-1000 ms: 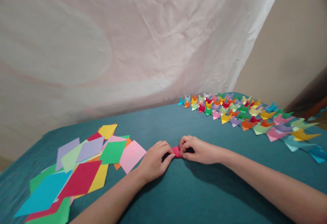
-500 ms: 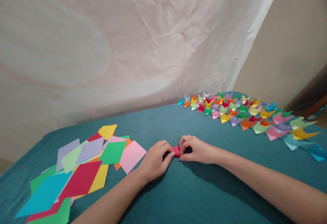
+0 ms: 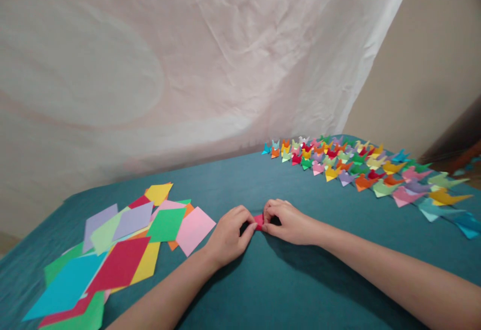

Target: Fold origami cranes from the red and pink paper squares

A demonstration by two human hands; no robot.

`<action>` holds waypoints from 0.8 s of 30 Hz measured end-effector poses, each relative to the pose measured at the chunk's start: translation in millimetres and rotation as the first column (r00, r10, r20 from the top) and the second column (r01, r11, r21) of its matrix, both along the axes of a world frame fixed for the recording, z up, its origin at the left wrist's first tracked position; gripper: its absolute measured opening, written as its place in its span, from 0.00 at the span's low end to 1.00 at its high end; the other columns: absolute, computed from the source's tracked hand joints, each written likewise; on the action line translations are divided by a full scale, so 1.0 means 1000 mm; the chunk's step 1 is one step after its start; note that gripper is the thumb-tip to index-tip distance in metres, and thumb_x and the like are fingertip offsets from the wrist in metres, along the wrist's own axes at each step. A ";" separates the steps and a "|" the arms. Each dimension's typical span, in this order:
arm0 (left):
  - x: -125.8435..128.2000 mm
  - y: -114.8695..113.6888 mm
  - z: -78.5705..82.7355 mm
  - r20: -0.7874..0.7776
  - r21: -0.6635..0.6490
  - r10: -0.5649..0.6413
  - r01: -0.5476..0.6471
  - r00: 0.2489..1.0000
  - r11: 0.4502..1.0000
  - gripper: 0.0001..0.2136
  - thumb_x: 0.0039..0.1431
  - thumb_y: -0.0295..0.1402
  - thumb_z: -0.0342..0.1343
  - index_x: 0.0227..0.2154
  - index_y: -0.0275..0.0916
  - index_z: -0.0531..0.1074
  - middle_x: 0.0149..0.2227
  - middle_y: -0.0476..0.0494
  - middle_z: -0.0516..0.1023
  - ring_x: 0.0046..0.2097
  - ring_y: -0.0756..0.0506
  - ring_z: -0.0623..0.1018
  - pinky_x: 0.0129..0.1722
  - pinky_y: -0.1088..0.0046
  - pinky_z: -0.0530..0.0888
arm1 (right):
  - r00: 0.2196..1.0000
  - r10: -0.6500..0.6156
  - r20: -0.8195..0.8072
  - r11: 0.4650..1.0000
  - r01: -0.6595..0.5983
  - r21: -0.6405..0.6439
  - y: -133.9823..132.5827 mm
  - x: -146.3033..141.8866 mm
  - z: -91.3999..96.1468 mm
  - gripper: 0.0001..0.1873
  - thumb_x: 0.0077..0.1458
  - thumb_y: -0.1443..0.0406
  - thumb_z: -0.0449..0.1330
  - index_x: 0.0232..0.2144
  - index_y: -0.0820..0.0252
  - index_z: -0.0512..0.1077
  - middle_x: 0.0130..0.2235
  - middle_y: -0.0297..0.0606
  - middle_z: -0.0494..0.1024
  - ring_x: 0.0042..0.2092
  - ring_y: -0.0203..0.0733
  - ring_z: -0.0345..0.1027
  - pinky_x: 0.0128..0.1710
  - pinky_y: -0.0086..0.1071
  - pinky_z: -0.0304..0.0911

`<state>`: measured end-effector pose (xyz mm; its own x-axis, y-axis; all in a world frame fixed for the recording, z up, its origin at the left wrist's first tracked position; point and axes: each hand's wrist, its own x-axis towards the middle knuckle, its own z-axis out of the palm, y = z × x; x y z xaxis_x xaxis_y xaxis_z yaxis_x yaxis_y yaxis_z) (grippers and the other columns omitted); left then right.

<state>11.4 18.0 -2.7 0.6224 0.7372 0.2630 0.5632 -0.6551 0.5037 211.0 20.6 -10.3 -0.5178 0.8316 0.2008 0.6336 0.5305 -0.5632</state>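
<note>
Between my two hands, low over the middle of the teal-covered table, is a small folded piece of red paper. My left hand pinches its left end between thumb and fingers. The right end is in the grip of my right hand, thumb and fingertips pressed together. My fingers cover both ends of the paper, so its full shape is hidden.
Loose coloured paper squares lie in an overlapping spread on the left. Rows of folded paper birds in many colours stand at the right and back right. A pale hanging cloth rises behind the table.
My right thumb and fingers have shifted slightly on the red paper, the thumb moving a little up and left. My left hand stays almost still.
</note>
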 end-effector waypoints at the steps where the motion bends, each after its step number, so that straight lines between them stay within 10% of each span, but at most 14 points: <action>1: 0.000 0.000 0.000 0.000 -0.001 0.003 -0.003 1.000 1.000 0.05 0.61 0.28 0.48 0.30 0.37 0.67 0.33 0.45 0.68 0.37 0.47 0.69 0.38 0.71 0.66 | 1.000 0.000 0.004 1.000 0.000 0.002 0.000 0.000 -0.001 0.06 0.52 0.67 0.58 0.24 0.61 0.68 0.32 0.35 0.72 0.36 0.37 0.65 0.39 0.30 0.56; 11: 0.000 -0.002 0.003 -0.018 0.022 0.003 -0.003 1.000 1.000 0.05 0.62 0.28 0.47 0.36 0.37 0.67 0.37 0.44 0.70 0.39 0.48 0.70 0.39 0.72 0.68 | 1.000 0.003 0.027 1.000 -0.002 -0.023 0.002 0.001 -0.002 0.05 0.53 0.65 0.59 0.26 0.60 0.68 0.33 0.35 0.71 0.37 0.38 0.64 0.39 0.31 0.55; 19: 0.003 -0.027 0.013 -0.367 0.360 0.051 0.092 0.929 0.928 0.14 0.65 0.29 0.43 0.52 0.36 0.64 0.53 0.40 0.69 0.55 0.40 0.65 0.51 0.60 0.63 | 1.000 -0.008 0.004 0.999 0.008 -0.051 0.002 0.002 -0.002 0.06 0.52 0.65 0.59 0.25 0.61 0.68 0.32 0.36 0.71 0.36 0.38 0.64 0.38 0.30 0.55; 24: 0.007 -0.050 0.015 -0.484 0.326 0.077 0.098 0.872 0.940 0.22 0.63 0.42 0.45 0.56 0.35 0.60 0.58 0.40 0.64 0.59 0.39 0.62 0.56 0.56 0.58 | 1.000 -0.009 -0.008 0.999 0.008 -0.051 0.003 0.002 -0.001 0.05 0.51 0.67 0.60 0.25 0.61 0.68 0.33 0.36 0.72 0.36 0.38 0.64 0.38 0.30 0.56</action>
